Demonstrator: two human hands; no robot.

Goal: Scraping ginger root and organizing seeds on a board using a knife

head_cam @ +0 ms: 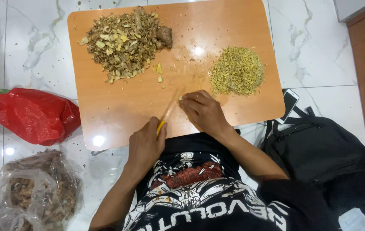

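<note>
Seated person, overhead view. Left hand (145, 147) is closed around a yellow-handled knife (168, 112), the blade angled up and right across the board (118, 107). Right hand (204, 112), fingers curled, pins a small pale piece (180, 98) against the board at the blade's tip. Farther right lies a mound of fine mince (237, 71); at the far left, a heap of peelings (122, 42) with a brown root (164, 37) at its edge. A phone (288, 104) and black bag (319, 149) sit right of the board; a red bag (30, 113) and clear bag (37, 190) sit left.

left hand (144, 145): grips knife (168, 112) | right hand (204, 112): pins ginger piece (181, 98)
</note>
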